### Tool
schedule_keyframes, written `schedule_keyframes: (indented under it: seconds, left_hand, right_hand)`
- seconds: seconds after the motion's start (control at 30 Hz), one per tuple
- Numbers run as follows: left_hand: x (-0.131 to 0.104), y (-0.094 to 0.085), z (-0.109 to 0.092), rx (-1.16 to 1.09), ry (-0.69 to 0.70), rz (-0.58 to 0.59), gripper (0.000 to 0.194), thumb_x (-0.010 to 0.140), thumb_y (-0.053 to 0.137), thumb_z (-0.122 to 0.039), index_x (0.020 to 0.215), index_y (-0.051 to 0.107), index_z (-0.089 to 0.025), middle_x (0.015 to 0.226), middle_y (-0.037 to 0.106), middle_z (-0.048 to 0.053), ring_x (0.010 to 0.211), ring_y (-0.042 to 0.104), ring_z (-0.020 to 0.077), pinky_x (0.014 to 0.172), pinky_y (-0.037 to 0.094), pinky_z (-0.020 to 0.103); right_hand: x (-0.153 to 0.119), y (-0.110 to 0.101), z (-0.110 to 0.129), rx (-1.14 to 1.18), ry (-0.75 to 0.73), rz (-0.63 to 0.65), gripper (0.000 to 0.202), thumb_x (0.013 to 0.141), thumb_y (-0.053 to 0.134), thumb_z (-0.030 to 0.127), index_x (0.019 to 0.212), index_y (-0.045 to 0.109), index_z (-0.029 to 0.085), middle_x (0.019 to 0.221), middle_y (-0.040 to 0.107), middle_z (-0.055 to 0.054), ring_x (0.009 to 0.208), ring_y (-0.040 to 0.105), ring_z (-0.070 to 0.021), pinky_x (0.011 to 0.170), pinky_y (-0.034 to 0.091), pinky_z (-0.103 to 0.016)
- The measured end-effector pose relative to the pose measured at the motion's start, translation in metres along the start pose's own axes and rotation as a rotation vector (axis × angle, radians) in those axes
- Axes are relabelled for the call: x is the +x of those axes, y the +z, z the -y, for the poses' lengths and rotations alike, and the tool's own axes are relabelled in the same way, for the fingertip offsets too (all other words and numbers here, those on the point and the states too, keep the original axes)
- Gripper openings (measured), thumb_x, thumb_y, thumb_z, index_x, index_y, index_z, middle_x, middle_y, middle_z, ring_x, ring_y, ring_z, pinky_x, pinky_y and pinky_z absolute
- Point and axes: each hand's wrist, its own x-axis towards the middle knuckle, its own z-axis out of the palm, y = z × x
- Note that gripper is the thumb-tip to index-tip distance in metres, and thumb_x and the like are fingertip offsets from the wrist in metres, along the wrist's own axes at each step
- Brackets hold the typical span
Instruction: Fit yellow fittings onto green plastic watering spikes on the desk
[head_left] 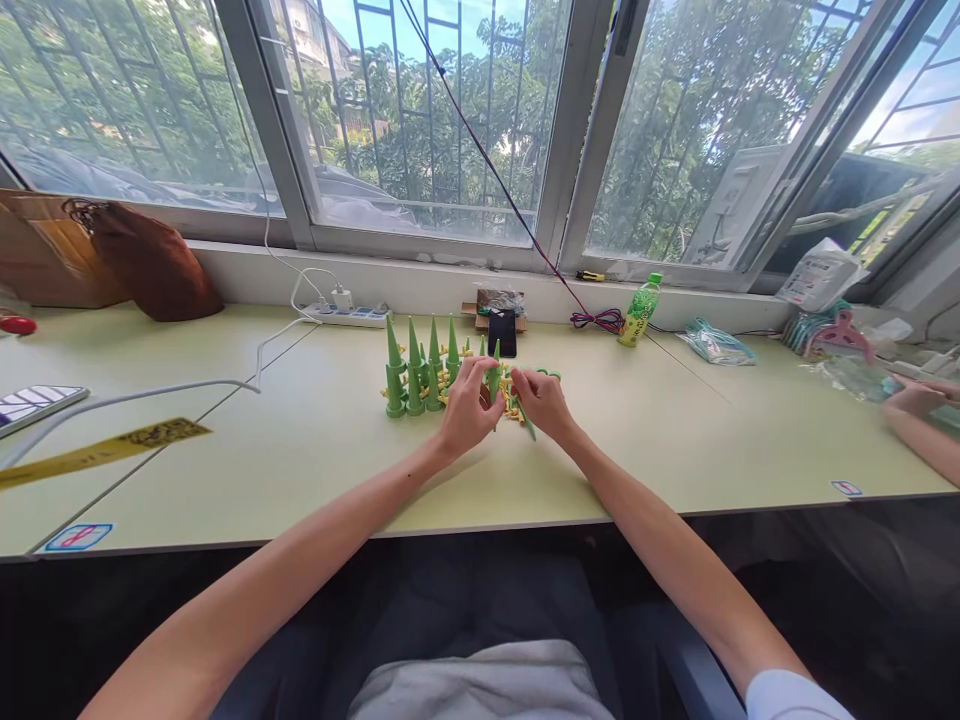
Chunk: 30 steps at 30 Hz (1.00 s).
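Note:
My left hand point(471, 408) is closed round a slim green cone point(495, 372), which points upward between its thumb and fingers. Close beside it, my right hand point(545, 402) is closed in a pinch; what lies inside its fingers is too small to make out. A thin green pointed piece point(531, 430) shows just below that hand. Several green cones point(394, 390) stand upright in rows to the left of my hands, with small yellow pieces point(445, 382) among them. More yellow bits lie between and under my hands, partly hidden.
Behind the cones lie a black phone point(502, 332) and a small cardboard box point(480, 308). A green bottle point(640, 312) and coiled cable point(598, 320) are at the back right. A power strip point(352, 315) sits at the back left. Another person's hand point(919, 397) appears far right.

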Motion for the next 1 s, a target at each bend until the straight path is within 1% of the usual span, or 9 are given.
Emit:
schedule_keyframes:
  seconds: [0.17, 0.3, 0.4, 0.47, 0.57, 0.67, 0.73, 0.87, 1.0]
  left_hand:
    - [0.0007, -0.0006, -0.0001, -0.003, -0.010, -0.008, 0.034, 0.082, 0.059, -0.008, 0.113, 0.051, -0.021, 0.118, 0.054, 0.007, 0.054, 0.051, 0.0029, 0.050, 0.050, 0.020]
    - [0.0014, -0.0010, -0.0007, -0.004, -0.015, -0.016, 0.034, 0.082, 0.059, -0.009, 0.112, 0.050, -0.021, 0.119, 0.054, 0.007, 0.054, 0.051, 0.0022, 0.050, 0.049, 0.019]
    - [0.0014, -0.0009, -0.0011, -0.002, -0.016, -0.023, 0.034, 0.082, 0.059, -0.009, 0.112, 0.050, -0.021, 0.118, 0.053, 0.007, 0.054, 0.051, 0.0018, 0.050, 0.049, 0.019]
    - [0.0013, -0.0007, -0.0011, -0.001, -0.016, -0.025, 0.035, 0.081, 0.059, -0.008, 0.112, 0.050, -0.021, 0.118, 0.053, 0.007, 0.054, 0.050, 0.0018, 0.049, 0.048, 0.019]
    - [0.0011, -0.0004, -0.0005, -0.003, -0.014, -0.021, 0.035, 0.081, 0.059, -0.008, 0.112, 0.050, -0.021, 0.118, 0.053, 0.007, 0.054, 0.049, 0.0018, 0.049, 0.048, 0.019]
    - [0.0008, 0.0000, 0.0005, -0.003, -0.014, -0.017, 0.035, 0.082, 0.059, -0.008, 0.112, 0.050, -0.021, 0.118, 0.053, 0.007, 0.054, 0.049, 0.0021, 0.048, 0.048, 0.019]
    - [0.0005, 0.0002, 0.0012, 0.000, -0.009, -0.017, 0.035, 0.082, 0.059, -0.008, 0.113, 0.050, -0.022, 0.117, 0.054, 0.006, 0.054, 0.049, 0.0023, 0.048, 0.048, 0.019]
    - [0.0000, 0.0006, 0.0019, 0.012, 0.011, -0.013, 0.035, 0.081, 0.059, -0.007, 0.112, 0.051, -0.022, 0.117, 0.054, 0.006, 0.053, 0.048, 0.0023, 0.049, 0.048, 0.020]
    - [-0.0005, 0.0008, 0.0018, 0.013, 0.018, -0.004, 0.034, 0.081, 0.059, -0.007, 0.111, 0.051, -0.021, 0.116, 0.054, 0.007, 0.051, 0.047, 0.0019, 0.048, 0.047, 0.020]
  right_hand:
    - [0.0001, -0.0006, -0.0003, 0.010, 0.010, 0.016, 0.063, 0.096, 0.031, 0.069, 0.063, 0.053, 0.020, 0.050, 0.048, 0.001, 0.050, 0.043, -0.0130, 0.052, 0.032, -0.027]
    - [-0.0018, -0.0015, 0.0016, 0.034, 0.027, 0.033, 0.052, 0.094, 0.041, 0.065, 0.079, 0.059, 0.019, 0.051, 0.047, 0.004, 0.047, 0.038, -0.0113, 0.049, 0.030, -0.026]
    - [-0.0031, -0.0020, 0.0036, 0.104, 0.025, 0.059, 0.041, 0.092, 0.051, 0.059, 0.095, 0.059, 0.019, 0.056, 0.052, 0.004, 0.048, 0.041, -0.0110, 0.050, 0.033, -0.025]
    - [-0.0033, -0.0019, 0.0042, 0.145, 0.012, 0.065, 0.038, 0.090, 0.054, 0.056, 0.096, 0.059, 0.019, 0.064, 0.058, 0.002, 0.052, 0.048, -0.0118, 0.051, 0.037, -0.025]
    - [-0.0029, -0.0018, 0.0040, 0.173, 0.016, 0.069, 0.035, 0.090, 0.055, 0.054, 0.093, 0.059, 0.019, 0.074, 0.064, -0.002, 0.057, 0.055, -0.0130, 0.054, 0.043, -0.026]
    - [-0.0023, -0.0018, 0.0033, 0.150, 0.020, 0.066, 0.034, 0.090, 0.054, 0.053, 0.090, 0.060, 0.019, 0.074, 0.064, -0.002, 0.057, 0.056, -0.0135, 0.056, 0.044, -0.026]
    - [-0.0022, -0.0019, 0.0029, 0.118, 0.021, 0.059, 0.035, 0.090, 0.052, 0.053, 0.087, 0.061, 0.019, 0.069, 0.062, -0.001, 0.056, 0.053, -0.0135, 0.055, 0.042, -0.026]
    - [-0.0019, -0.0019, 0.0023, 0.052, 0.011, 0.034, 0.042, 0.091, 0.049, 0.057, 0.076, 0.059, 0.020, 0.056, 0.051, 0.002, 0.052, 0.042, -0.0123, 0.052, 0.035, -0.026]
    - [-0.0009, -0.0017, 0.0013, 0.002, -0.014, 0.024, 0.054, 0.093, 0.043, 0.063, 0.061, 0.047, 0.020, 0.051, 0.043, 0.003, 0.050, 0.035, -0.0111, 0.050, 0.030, -0.026]
